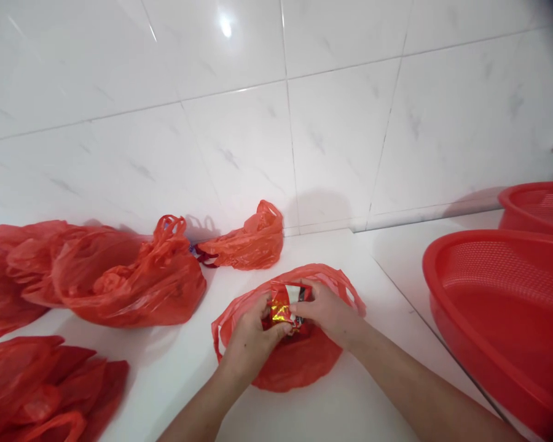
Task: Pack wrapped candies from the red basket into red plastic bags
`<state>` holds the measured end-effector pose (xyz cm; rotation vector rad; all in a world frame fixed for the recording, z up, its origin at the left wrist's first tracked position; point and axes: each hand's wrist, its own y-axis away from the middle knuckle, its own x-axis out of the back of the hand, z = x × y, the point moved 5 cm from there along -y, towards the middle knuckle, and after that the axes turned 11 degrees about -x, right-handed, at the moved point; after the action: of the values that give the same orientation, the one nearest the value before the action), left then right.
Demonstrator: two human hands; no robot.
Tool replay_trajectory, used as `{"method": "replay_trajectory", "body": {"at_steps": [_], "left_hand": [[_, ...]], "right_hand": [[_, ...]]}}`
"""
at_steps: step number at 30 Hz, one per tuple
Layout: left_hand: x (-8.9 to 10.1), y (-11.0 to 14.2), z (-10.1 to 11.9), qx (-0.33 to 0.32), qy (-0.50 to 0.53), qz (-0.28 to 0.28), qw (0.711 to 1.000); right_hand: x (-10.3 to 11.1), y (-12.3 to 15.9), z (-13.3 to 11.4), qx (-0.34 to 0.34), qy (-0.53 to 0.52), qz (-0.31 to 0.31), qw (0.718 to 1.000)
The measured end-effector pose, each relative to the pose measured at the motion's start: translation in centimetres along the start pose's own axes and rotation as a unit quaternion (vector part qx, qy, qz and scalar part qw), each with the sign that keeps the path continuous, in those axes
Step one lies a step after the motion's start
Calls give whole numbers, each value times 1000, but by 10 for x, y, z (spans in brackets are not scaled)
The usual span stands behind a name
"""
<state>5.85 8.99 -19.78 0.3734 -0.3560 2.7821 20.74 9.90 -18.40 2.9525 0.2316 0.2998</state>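
An open red plastic bag (295,365) lies on the white surface in front of me. Both hands are at its mouth. My left hand (251,334) is closed around a shiny red and gold foil packet (280,310). My right hand (325,310) pinches the other side of the same packet, where a white and dark part shows. The packet sits just inside the bag's opening, between its handles.
Several other red plastic bags lie to the left, one large (129,279), one small by the wall (249,242), one at the lower left (41,390). Two red mesh baskets (502,307) stand at the right. A white tiled wall (276,110) rises behind.
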Motion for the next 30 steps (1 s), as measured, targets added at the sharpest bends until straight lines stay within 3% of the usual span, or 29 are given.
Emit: {"method": "replay_trajectory", "body": {"at_steps": [2, 4, 6, 8, 11, 17, 21, 30], "left_hand": [[5, 0, -5, -7, -12, 32, 999], [14, 0, -7, -12, -52, 64, 997], [22, 0, -9, -16, -89, 85, 992], [29, 0, -10, -22, -124, 104, 987], [37, 1, -13, -27, -177, 134, 975], [36, 1, -8, -88, -280, 112, 949], [34, 1, -12, -112, -257, 85, 956], [34, 2, -22, -70, -145, 115, 980]], "right_hand": [[1, -4, 2, -20, -38, -16, 999], [11, -7, 4, -35, -16, 34, 999], [20, -7, 3, -45, 66, 88, 993], [21, -6, 2, -55, 181, 97, 977], [7, -1, 2, -36, 318, 63, 945], [-29, 5, 13, 45, 409, 24, 911], [-31, 9, 17, 70, 396, 31, 915], [4, 7, -5, 14, 228, 68, 971]]}}
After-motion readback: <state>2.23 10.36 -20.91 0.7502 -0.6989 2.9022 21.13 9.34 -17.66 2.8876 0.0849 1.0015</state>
